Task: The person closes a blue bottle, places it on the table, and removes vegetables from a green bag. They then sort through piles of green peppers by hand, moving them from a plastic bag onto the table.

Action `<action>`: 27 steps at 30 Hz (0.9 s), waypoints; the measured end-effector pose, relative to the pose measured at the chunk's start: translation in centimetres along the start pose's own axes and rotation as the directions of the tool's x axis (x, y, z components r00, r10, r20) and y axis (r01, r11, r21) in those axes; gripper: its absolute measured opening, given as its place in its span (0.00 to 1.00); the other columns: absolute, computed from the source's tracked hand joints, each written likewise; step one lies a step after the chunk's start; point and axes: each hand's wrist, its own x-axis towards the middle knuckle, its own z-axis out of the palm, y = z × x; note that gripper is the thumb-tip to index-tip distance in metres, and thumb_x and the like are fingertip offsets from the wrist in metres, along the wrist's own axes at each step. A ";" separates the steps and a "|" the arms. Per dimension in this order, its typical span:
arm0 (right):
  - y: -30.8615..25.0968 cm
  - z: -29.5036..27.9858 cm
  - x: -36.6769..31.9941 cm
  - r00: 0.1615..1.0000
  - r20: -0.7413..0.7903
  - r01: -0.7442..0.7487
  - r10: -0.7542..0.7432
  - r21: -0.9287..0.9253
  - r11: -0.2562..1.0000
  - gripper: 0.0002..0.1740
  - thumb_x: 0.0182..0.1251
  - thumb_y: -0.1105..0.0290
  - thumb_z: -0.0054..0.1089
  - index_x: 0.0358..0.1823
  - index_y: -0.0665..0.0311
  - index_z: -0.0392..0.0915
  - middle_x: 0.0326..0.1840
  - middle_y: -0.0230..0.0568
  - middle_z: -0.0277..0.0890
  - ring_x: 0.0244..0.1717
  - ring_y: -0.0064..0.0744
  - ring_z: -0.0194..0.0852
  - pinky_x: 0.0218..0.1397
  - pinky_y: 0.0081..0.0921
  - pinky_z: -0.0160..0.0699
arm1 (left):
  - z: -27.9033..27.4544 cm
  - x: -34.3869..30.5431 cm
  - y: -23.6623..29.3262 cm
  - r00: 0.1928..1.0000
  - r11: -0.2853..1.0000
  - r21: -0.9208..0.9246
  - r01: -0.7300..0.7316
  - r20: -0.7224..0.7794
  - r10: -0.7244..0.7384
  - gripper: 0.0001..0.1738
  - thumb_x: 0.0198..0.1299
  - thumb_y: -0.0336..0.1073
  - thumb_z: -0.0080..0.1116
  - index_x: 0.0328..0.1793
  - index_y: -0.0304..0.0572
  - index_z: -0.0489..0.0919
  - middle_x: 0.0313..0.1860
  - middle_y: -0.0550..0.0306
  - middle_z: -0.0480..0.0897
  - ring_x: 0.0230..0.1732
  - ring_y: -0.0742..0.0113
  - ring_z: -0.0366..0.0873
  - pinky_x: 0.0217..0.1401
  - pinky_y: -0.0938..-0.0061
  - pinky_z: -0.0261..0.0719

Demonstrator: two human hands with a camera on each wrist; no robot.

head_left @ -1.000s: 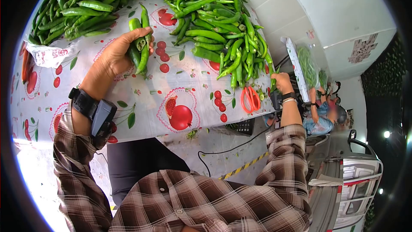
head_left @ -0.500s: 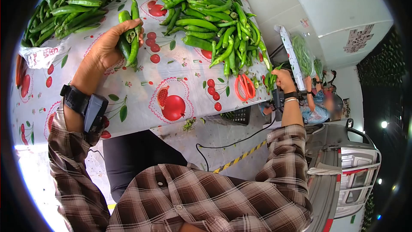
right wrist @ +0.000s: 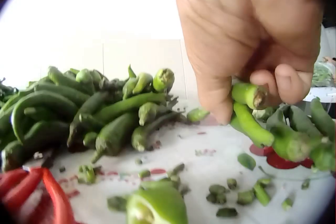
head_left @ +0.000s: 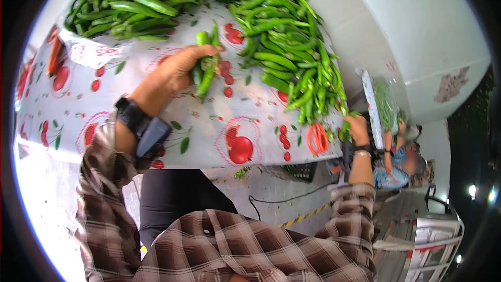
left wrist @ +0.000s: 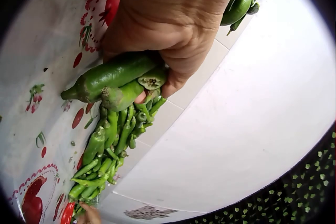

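Note:
My left hand (head_left: 180,68) grips a few green chili peppers (left wrist: 115,74) above the flowered tablecloth, between two pepper heaps. One pepper in that grip shows a cut, hollow end in the left wrist view. At the table's right end my right hand (head_left: 357,128) holds green peppers. Its thumb and fingers curl round a pepper (right wrist: 249,95) whose stem end faces the right wrist camera. More peppers (right wrist: 294,142) lie below and beside those fingers. Red-handled scissors (head_left: 318,138) rest on the cloth left of the right hand.
A big heap of peppers (head_left: 287,47) covers the table's back right. Darker peppers (head_left: 141,8) fill a plastic bag at back left. Stem bits (right wrist: 218,192) and a cut pepper (right wrist: 157,208) lie near the scissors. A black crate (head_left: 297,172) stands under the table edge; another person (head_left: 394,172) works beyond.
The head view has swung, so the table's things appear farther right and lower. My left hand, with its peppers, has shifted slightly toward the big heap. Both hands keep hold of peppers.

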 end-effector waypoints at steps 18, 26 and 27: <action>-27.4 19.6 -6.1 0.710 0.611 0.036 -0.350 0.465 0.885 0.08 0.58 0.66 0.62 0.31 0.58 0.72 0.20 0.23 0.65 0.13 0.13 0.58 0.14 0.13 0.55 | -0.1 0.1 -0.2 0.993 1.000 -0.002 -0.016 0.118 0.017 0.20 0.51 0.25 0.56 0.51 0.30 0.67 0.34 0.45 0.78 0.33 0.60 0.78 0.37 0.69 0.81; -30.1 24.3 -6.4 0.540 0.763 0.133 -0.355 0.339 0.931 0.13 0.56 0.57 0.64 0.30 0.57 0.72 0.17 0.21 0.64 0.12 0.10 0.54 0.12 0.11 0.47 | 0.2 0.2 -1.0 0.998 0.994 0.110 -0.021 0.069 0.014 0.13 0.48 0.27 0.58 0.40 0.31 0.74 0.29 0.48 0.78 0.29 0.58 0.80 0.33 0.64 0.81; -30.0 24.4 -6.4 0.546 0.758 0.124 -0.357 0.348 0.929 0.13 0.56 0.58 0.64 0.30 0.57 0.72 0.17 0.21 0.64 0.12 0.10 0.54 0.12 0.11 0.46 | 0.1 0.3 -1.1 0.997 0.995 0.100 -0.017 0.081 0.009 0.12 0.48 0.27 0.58 0.40 0.31 0.74 0.29 0.48 0.78 0.29 0.57 0.80 0.32 0.63 0.81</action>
